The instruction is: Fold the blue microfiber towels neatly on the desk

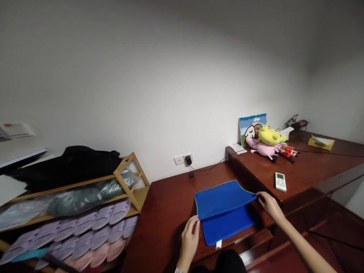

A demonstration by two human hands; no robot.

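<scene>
Item: one blue microfibre cloth (224,212) with yellow-green edge binding, laid on the lower level of a red-brown wooden desk (167,216), near its front edge, with its upper layer folded over the lower one. A white sewn-on tag (218,243) is attached at the near edge; any print on it is too small to be read. The near edge of the upper layer is held by the left hand (189,239), its fingers (195,223) pinched together on the cloth. The right corner of the same layer is held by the right hand (270,204), its fingers (263,198) likewise clamped on the cloth. A bracelet or watch (179,270) is worn on the left wrist. Just beyond the right hand, the edge of a raised desk level (313,178) is seen, carrying a white air-conditioner remote (280,182) with an unreadable label. Further back are grouped a latch-hook cartoon picture (251,129), a yellow plush toy (271,135), a pink plush pig (263,149), a red plush figure (287,151), a white paper slip (237,148) and a yellow card (321,143). A black charger (188,160) is plugged into a wall socket (179,160). To the left stands a wooden shelf rack (131,178) stacked with lilac slippers (93,223), a grey bagged item (85,199) and a black garment (65,167).
</scene>
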